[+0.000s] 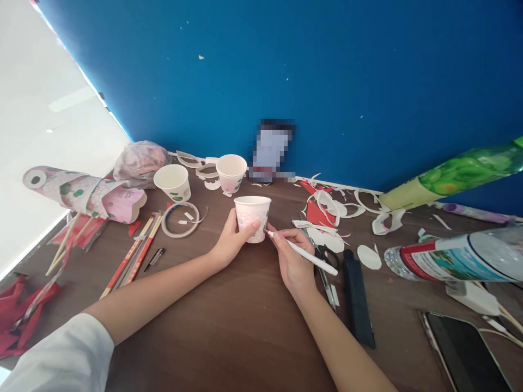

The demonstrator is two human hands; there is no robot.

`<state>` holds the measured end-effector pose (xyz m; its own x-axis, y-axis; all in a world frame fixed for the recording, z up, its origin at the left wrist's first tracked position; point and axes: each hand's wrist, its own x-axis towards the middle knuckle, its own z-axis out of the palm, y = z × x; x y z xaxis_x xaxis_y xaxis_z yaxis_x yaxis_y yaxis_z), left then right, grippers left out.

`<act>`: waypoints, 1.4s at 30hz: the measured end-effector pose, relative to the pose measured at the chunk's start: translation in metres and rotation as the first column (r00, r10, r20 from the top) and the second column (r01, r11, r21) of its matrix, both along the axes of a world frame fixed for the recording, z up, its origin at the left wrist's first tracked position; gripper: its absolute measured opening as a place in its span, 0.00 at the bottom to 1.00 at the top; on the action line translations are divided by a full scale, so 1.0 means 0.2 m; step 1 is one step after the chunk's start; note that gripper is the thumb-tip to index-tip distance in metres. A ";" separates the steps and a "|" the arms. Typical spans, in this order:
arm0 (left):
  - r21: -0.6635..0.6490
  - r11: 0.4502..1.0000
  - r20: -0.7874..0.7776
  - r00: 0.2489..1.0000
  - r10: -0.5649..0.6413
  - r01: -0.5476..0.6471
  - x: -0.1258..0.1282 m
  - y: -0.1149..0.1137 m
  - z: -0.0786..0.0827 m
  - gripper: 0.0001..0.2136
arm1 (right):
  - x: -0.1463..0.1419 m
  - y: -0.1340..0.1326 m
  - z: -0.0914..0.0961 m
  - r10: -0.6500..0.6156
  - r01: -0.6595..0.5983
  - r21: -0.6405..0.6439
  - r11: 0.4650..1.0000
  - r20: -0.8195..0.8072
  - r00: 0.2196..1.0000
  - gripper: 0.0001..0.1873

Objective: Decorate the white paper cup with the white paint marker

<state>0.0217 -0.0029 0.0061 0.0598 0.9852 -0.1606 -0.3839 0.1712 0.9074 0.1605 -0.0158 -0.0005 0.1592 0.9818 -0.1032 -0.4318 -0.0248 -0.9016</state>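
A printed paper cup stands upright in the middle, with my left hand wrapped around its left side and the thumb across its front. My right hand grips a white pen, its tip at the cup's lower right side; I cannot tell whether it touches. Behind this cup are a pair of nested-looking paper cups and, further left, another paper cup. A roll of clear tape lies left of my left hand. Scissors lie partly hidden beyond my right hand.
Paper scraps cover the back right. Two bottles and a plastic water bottle, a dark case and a phone occupy the right. A phone leans on the blue wall. Chopsticks and a cup-built shape lie left.
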 end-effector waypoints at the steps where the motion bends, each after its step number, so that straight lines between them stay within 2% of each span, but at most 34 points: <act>1: -0.004 1.000 0.003 1.000 0.001 -0.001 0.00 0.00 0.00 0.23 | 0.00 0.00 0.00 0.004 -0.004 0.000 1.000 0.001 1.000 0.14; 5: -0.017 1.000 0.002 1.000 0.023 -0.023 0.00 0.00 -0.01 0.22 | 0.00 0.00 0.02 0.038 -0.038 0.003 0.999 -0.037 0.999 0.14; 14: -0.014 1.000 0.043 0.999 -0.009 0.010 -0.01 0.01 -0.03 0.21 | 0.00 0.00 0.02 0.058 -0.059 -0.004 0.998 -0.086 0.995 0.13; 31: -0.022 1.000 0.052 0.999 -0.006 0.007 0.00 0.00 0.00 0.20 | 0.00 -0.01 0.02 0.080 -0.081 -0.034 0.996 -0.055 0.995 0.14; 42: -0.025 1.000 0.069 0.998 0.007 -0.005 0.00 0.00 0.00 0.20 | 0.00 -0.01 0.02 0.097 -0.098 -0.021 0.995 -0.051 0.994 0.14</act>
